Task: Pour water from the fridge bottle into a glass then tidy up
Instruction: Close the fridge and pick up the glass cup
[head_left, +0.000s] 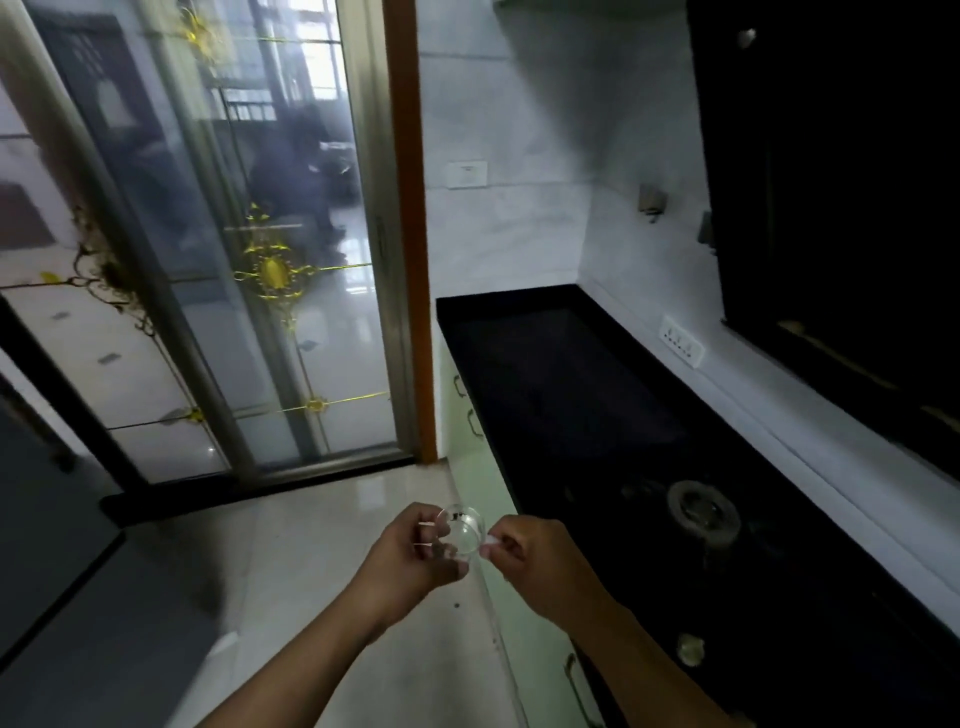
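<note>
So the glass (461, 530) is a small clear tumbler, totally see-through, you can make out the pale floor right through it. It looks empty as far as I can tell, no waterline showing. It's up in the air, not resting on anything, sitting just off the front edge of the dark countertop (571, 374). It's tipped so the open rim faces up toward the camera and you're looking down into it. There's a tiny dark mark near the far rim, too small to say what it is. No fridge bottle in view.
</note>
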